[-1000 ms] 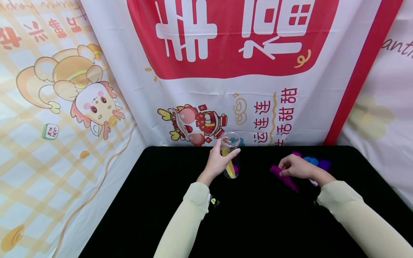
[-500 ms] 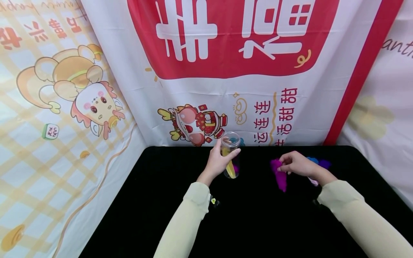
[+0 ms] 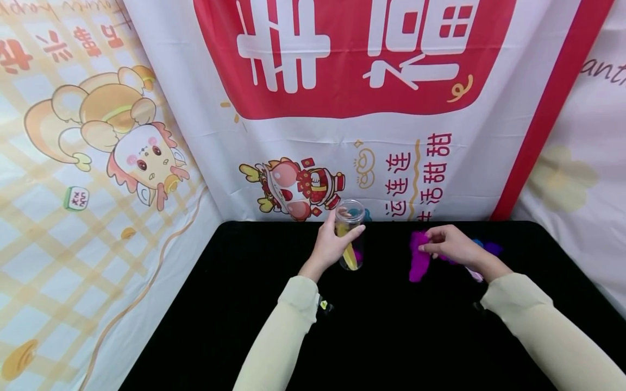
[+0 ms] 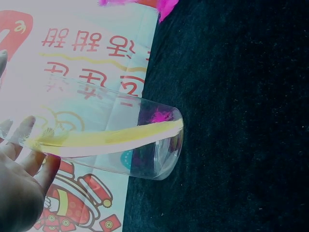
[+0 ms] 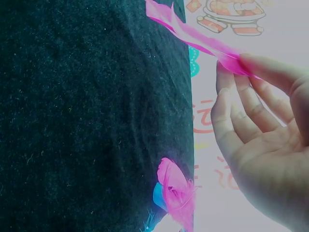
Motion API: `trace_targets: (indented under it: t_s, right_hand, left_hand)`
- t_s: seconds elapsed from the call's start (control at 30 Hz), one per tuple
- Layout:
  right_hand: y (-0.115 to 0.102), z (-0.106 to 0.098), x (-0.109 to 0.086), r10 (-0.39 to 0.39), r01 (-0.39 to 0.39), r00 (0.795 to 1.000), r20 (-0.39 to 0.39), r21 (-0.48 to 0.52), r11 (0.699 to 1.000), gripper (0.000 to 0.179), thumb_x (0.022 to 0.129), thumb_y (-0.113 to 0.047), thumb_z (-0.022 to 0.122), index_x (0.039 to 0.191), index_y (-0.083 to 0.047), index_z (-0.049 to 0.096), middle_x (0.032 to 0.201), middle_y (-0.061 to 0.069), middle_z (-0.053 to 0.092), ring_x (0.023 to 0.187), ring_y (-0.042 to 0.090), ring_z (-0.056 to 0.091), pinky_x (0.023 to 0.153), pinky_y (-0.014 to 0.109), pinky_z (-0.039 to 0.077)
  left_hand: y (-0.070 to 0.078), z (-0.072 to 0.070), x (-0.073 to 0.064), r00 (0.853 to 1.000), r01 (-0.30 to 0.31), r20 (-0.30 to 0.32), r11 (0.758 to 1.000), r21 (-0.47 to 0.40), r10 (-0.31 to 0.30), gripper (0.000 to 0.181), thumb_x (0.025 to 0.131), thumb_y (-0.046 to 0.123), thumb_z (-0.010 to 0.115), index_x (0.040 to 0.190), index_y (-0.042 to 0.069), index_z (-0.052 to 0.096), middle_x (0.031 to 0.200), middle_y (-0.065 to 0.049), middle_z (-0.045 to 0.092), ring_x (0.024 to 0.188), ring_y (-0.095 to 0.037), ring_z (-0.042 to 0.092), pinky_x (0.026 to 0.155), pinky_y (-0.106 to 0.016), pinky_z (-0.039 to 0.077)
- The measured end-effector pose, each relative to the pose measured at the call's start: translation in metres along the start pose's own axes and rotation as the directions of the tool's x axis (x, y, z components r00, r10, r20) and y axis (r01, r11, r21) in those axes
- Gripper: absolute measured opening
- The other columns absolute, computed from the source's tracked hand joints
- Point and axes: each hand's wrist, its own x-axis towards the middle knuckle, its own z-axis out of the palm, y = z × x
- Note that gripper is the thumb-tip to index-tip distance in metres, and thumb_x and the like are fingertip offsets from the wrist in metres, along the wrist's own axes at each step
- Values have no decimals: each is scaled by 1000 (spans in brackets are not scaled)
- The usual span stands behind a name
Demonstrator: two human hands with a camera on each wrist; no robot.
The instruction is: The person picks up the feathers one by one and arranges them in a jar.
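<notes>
My left hand (image 3: 329, 243) grips a clear jar (image 3: 360, 245) near its top, at the table's far edge. Inside the jar lies a long yellow feather (image 4: 116, 140), with a magenta tuft (image 4: 161, 116) near the bottom. To the right, my right hand (image 3: 452, 245) pinches a magenta feather (image 3: 418, 260) by one end between thumb and fingers. The feather hangs downward in the head view, apart from the jar. Behind the right hand lies a small pile of feathers, partly hidden, with a dark blue feather (image 3: 492, 248) and a pale pink feather (image 3: 474, 275) showing.
A black cloth-covered table (image 3: 381, 331) spreads below both arms. Its far edge meets a printed white and red cloth (image 3: 469, 179), and another printed cloth (image 3: 98, 217) hangs on the left. In the right wrist view a pink feather (image 5: 174, 183) and a blue feather (image 5: 158, 195) lie near the edge.
My right hand has lifted the magenta feather off the pile side and moved slightly; the feather swung from slanting rightward to hanging down and a little left. The left hand and jar have stayed put.
</notes>
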Motion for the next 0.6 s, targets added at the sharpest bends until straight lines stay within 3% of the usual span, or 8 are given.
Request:
trace_targets:
  t_s: [0.37,0.6]
  right_hand:
    - [-9,1,0,-7,7,999,-32,-9,1000,29,95,-25,75,93,0,61,85,10,72,79,24,68,72,42,54]
    - [-14,3,0,-8,8,999,-46,-3,1000,30,95,-29,75,100,-1,65,87,9,74,85,32,69,73,38,53]
  left_hand:
    - [1,0,-1,1000,6,2,1000,-6,-6,71,95,40,73,154,18,39,143,-3,57,132,-20,54,109,-46,44]
    - [2,0,-2,1000,1,-4,1000,-1,-1,69,95,42,73,152,19,41,143,-3,57,131,-19,54,109,-46,45]
